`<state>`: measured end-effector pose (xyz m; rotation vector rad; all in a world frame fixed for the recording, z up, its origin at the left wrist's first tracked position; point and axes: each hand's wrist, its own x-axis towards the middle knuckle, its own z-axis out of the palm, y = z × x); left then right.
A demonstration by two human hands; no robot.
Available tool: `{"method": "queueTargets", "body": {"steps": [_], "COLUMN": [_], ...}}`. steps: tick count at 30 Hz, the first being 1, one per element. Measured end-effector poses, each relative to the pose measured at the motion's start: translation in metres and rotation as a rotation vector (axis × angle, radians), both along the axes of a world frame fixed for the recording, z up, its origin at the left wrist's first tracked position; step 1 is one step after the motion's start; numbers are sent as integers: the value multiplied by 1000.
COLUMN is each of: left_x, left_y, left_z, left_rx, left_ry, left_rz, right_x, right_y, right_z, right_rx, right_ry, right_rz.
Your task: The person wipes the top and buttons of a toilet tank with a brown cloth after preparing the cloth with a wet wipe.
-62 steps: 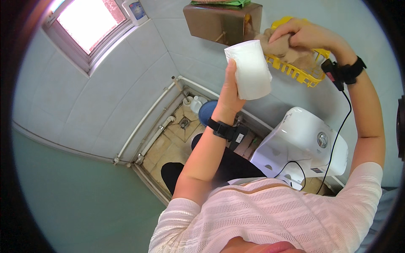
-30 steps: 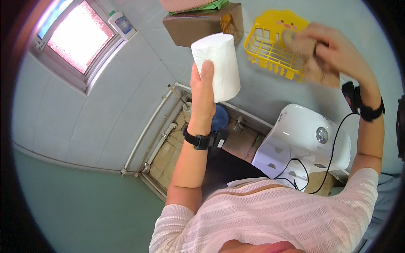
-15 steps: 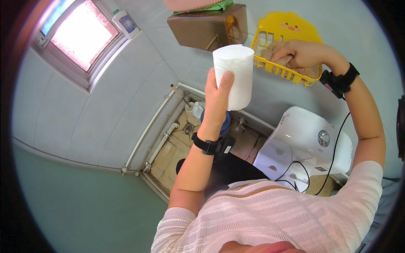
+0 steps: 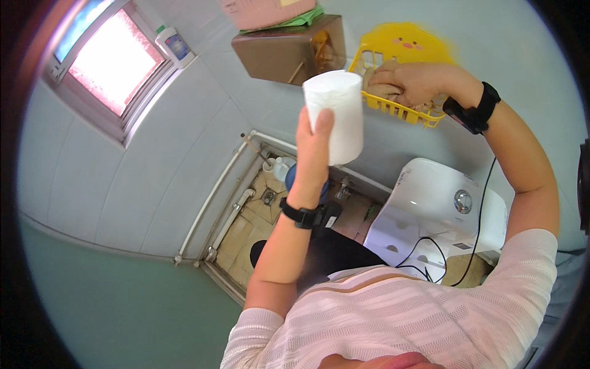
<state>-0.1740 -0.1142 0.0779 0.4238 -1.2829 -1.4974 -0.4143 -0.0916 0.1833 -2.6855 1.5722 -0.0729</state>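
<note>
My left hand [image 4: 314,147] is wrapped round a thick white paper roll [image 4: 345,120], thumb across its side, holding it close to upright. The roll's upper right edge overlaps the near left corner of a yellow wall basket [image 4: 412,42], which has a cartoon face on its back panel. Inside that basket, my right hand [image 4: 424,81] has its fingers curled into a crumpled beige cloth [image 4: 384,90]. Some fingertips are hidden by the cloth. A black strap with a small device sits on each wrist.
Left of the basket is a brown wall box [image 4: 276,55] with a pink container [image 4: 267,12] on top. A white bottle [image 4: 175,46] stands on the window sill. Below are a white wall-mounted appliance [image 4: 430,190], black cables, pipes [image 4: 212,190] and a blue bucket [image 4: 292,175].
The whole view has shifted slightly. The roll in my left hand now sits nearer the basket and overlaps its corner. My right hand stays in the basket on the cloth.
</note>
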Motion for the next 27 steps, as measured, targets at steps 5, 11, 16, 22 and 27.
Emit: {"method": "queueTargets", "body": {"steps": [5, 11, 16, 22, 27], "left_x": [12, 25, 19, 15, 8], "left_y": [5, 14, 12, 19, 22], "left_z": [10, 35, 47, 48, 48], "left_rx": [-41, -180, -351, -379, -430], "left_ry": [46, -78, -204, -259, -300], "left_rz": [34, 141, 257, 251, 304], "right_x": [-7, -7, -30, -13, -2], "right_y": [27, 56, 53, 64, 54], "right_z": [41, 72, 54, 21, 45], "right_rx": [406, 144, -467, -213, -987], "right_ry": [168, -106, -395, 40, -151], "right_rz": [-359, -444, -190, -335, -46]}}
